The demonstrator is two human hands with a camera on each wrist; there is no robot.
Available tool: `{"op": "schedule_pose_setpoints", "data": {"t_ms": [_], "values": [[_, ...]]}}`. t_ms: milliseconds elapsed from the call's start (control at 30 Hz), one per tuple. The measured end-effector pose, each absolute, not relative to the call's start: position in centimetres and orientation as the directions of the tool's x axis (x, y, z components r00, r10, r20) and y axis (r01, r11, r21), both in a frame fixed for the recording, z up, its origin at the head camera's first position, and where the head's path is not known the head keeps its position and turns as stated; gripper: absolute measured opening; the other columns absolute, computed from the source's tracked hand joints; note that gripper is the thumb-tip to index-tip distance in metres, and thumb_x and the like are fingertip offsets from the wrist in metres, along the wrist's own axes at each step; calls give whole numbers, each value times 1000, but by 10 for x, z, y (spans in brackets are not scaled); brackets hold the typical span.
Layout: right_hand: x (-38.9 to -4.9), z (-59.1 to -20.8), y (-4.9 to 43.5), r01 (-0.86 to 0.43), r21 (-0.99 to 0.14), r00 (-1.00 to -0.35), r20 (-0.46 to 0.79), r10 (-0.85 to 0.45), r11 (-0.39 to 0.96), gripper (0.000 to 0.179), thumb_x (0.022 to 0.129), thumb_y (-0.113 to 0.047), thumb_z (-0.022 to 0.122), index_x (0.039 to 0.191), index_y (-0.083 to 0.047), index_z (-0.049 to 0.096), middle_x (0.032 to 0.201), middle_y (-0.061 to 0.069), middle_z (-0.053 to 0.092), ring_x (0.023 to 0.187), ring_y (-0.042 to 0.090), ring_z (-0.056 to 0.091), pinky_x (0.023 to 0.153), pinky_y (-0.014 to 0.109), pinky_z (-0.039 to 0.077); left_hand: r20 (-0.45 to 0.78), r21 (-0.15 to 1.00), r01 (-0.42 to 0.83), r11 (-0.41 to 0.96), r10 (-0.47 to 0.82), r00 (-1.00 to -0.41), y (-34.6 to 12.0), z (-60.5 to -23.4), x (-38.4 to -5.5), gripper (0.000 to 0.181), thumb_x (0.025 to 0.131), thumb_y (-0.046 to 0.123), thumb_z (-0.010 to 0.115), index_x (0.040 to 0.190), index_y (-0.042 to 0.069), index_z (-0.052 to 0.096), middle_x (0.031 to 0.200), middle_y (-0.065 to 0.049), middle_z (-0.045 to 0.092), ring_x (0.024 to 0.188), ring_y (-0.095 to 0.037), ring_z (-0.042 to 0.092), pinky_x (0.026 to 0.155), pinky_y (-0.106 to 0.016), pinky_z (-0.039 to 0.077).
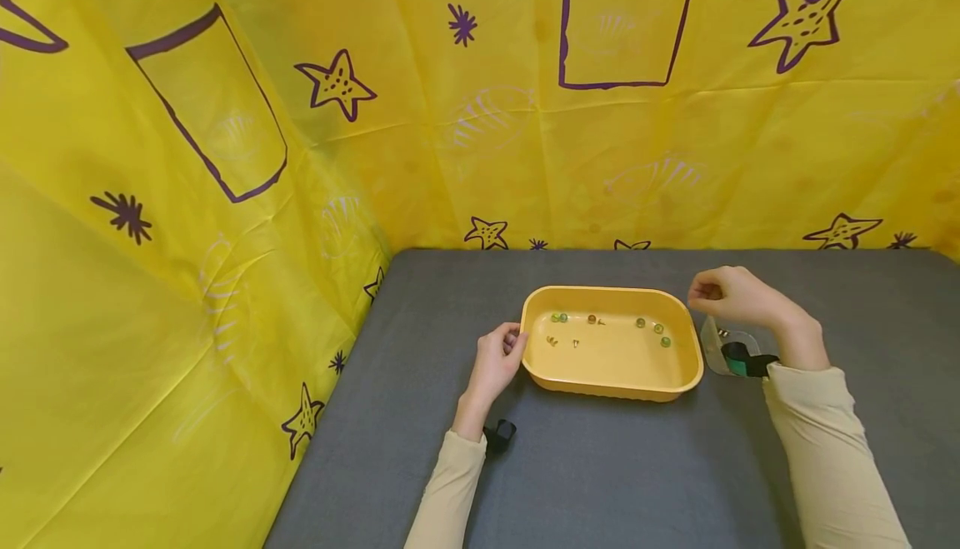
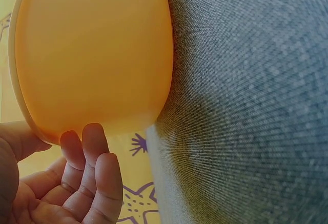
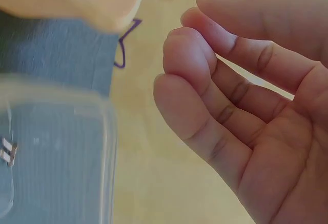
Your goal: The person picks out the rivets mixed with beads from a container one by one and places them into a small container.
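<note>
Yellow tray point(image 1: 611, 364) on the counter point(image 1: 600, 466) is pinched at nine o'clock by the left hand point(image 1: 497, 357), while the right hand point(image 1: 738, 295), curled at two, whether pinching anything I cannot tell, seems mid-transfer near the clear container point(image 3: 66, 183) at three, next likely needing careful fingertip placement.

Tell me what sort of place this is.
Probably a screened-off tabletop workspace: yellow starfish-print sheeting hangs behind a grey table, which bears an orange tray holding small pieces.

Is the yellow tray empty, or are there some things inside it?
Not empty: in the head view, small round balls and tiny gold-coloured pieces lie inside the yellow tray.
</note>
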State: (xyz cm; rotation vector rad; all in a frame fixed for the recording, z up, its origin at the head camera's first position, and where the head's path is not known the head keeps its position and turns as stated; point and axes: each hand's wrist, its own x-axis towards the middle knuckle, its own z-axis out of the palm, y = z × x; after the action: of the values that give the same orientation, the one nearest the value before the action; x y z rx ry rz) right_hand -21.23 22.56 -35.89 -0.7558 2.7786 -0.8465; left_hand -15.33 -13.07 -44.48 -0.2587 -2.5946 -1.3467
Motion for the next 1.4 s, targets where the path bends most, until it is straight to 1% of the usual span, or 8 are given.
{"op": "schedule_pose_setpoints", "data": {"t_ms": [267,433,667,867,1100,1200,1267,1400], "values": [[-222,-361,200,-475,-566,-825,19,-565,674,4,84,-5,64,85,-1,65,74,1,58,65,15,48,61,30,44,257,787,241,568,54,-965,-130,-444,-153,22,91,10,58,103,-8,62,72,-6,57,60,-11,48,53,-20,42],[-228,-365,186,-509,-582,-788,18,-616,634,4,84,-3,65,85,1,64,73,0,58,65,15,49,60,29,44,254,788,241,567,58,-966,-130,-443,-153,24,92,11,57,104,-9,62,71,-6,57,60,-11,48,53,-20,42],[-233,-372,168,-540,-594,-748,14,-664,596,4,85,-5,64,83,-1,63,72,1,59,63,13,50,60,29,45,252,786,239,570,58,-966,-129,-442,-153,25,91,11,57,104,-9,62,71,-6,56,59,-11,48,53,-20,42],[-237,-379,155,-546,-619,-719,0,-695,564,4,84,-3,64,80,-4,62,71,3,58,59,12,50,59,28,45,254,784,241,573,58,-965,-129,-442,-153,23,91,10,58,103,-9,62,71,-6,57,59,-11,48,53,-20,42],[-240,-384,138,-555,-630,-694,-10,-720,543,7,83,-2,65,77,-5,61,67,0,54,56,11,46,50,26,42,247,780,231,581,52,-968,-129,-442,-153,24,91,11,58,104,-9,62,71,-6,57,59,-11,48,53,-20,42],[-240,-385,130,-569,-625,-676,-14,-736,535,7,82,-1,65,77,-4,61,68,0,54,57,11,45,52,26,41,243,782,226,581,50,-969,-129,-442,-153,24,91,12,58,104,-8,62,71,-6,57,59,-11,48,53,-20,42],[-240,-386,125,-592,-618,-656,-4,-755,517,6,82,-1,65,78,-3,62,70,0,57,60,10,46,56,26,41,241,783,224,580,50,-969,-129,-442,-153,24,91,12,58,104,-8,62,72,-6,57,59,-11,48,53,-20,42],[-242,-388,117,-612,-620,-627,1,-779,491,4,82,0,64,78,0,63,72,-1,58,63,10,48,60,27,42,241,786,224,577,48,-969,-129,-443,-153,24,91,12,58,104,-8,62,71,-6,57,59,-11,48,53,-20,42]]}}
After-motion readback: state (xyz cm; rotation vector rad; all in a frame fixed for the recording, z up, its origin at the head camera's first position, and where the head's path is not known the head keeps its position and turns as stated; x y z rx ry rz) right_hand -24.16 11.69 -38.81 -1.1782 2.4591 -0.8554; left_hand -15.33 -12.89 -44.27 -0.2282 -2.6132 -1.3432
